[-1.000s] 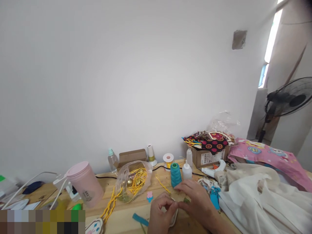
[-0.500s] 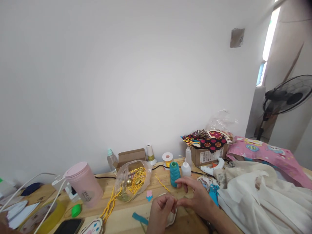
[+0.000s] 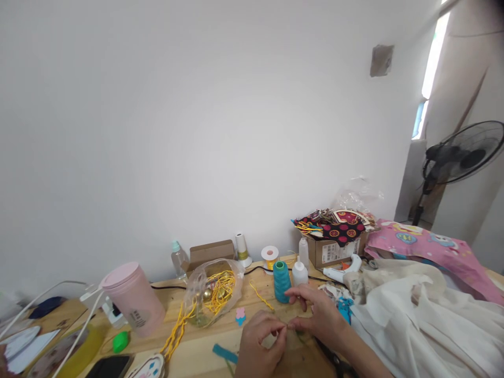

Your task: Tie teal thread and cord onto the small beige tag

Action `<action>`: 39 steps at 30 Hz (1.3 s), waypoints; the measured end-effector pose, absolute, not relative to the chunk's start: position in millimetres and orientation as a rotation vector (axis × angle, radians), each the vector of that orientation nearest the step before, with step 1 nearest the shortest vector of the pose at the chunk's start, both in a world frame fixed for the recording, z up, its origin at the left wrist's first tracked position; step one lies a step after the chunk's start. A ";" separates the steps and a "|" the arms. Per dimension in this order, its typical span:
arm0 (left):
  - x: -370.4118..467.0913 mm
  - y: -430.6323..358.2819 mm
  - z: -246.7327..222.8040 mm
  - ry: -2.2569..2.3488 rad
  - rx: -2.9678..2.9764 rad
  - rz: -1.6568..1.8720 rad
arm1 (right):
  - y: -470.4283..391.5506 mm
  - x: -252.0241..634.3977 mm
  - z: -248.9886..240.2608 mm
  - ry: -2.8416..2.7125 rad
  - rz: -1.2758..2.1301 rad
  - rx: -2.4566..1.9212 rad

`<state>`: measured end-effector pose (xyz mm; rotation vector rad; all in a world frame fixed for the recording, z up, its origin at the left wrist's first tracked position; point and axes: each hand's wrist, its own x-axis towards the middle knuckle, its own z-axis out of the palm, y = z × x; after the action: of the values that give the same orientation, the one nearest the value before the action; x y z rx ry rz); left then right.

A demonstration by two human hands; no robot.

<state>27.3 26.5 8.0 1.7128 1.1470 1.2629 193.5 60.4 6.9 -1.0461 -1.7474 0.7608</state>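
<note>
My left hand (image 3: 262, 344) is low in the middle, thumb and forefinger pinched together. Whatever lies in that pinch is too small to make out. Facing it, my right hand (image 3: 317, 315) holds its forefinger apart from its thumb, and the thumb tip is close to the left fingertips. A cone of teal thread (image 3: 281, 283) stands just behind the right fingers. Partly hidden behind my left hand is a pale flat piece (image 3: 270, 341). A teal strip (image 3: 224, 353) lies left of that hand; black-handled scissors (image 3: 339, 363) lie below the right wrist.
Yellow cords fill a clear plastic bag (image 3: 214, 294). A pink canister (image 3: 134, 299) and phone (image 3: 110, 366) are at left. White bottles (image 3: 300, 274), a glue gun (image 3: 342, 270), a carton (image 3: 331, 252) and white cloth (image 3: 425, 320) occupy the right.
My left hand has turned slightly, its fingers pinching and its back covering more of the pale piece. My right hand has hardly moved. More of the scissors shows.
</note>
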 end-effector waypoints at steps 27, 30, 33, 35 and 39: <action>29.6 31.2 -5.0 0.351 0.648 1.118 | 54.0 193.0 16.1 -1.477 1.074 -0.834; 29.2 30.7 -4.6 0.320 0.688 1.138 | 52.3 192.5 17.3 -1.518 1.045 -0.844; 29.7 29.4 -4.9 0.317 0.732 1.164 | 50.9 192.1 18.4 -1.570 0.971 -0.882; 29.4 28.9 -5.2 0.313 0.748 1.153 | 50.4 191.8 20.2 -1.610 0.886 -0.922; 29.1 29.8 -7.2 0.289 0.756 1.132 | 49.3 190.4 22.6 -1.695 0.662 -0.988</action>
<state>29.1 29.8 -7.2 0.7558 0.2885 1.1324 190.4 49.3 22.6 -0.9880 -1.6950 0.6622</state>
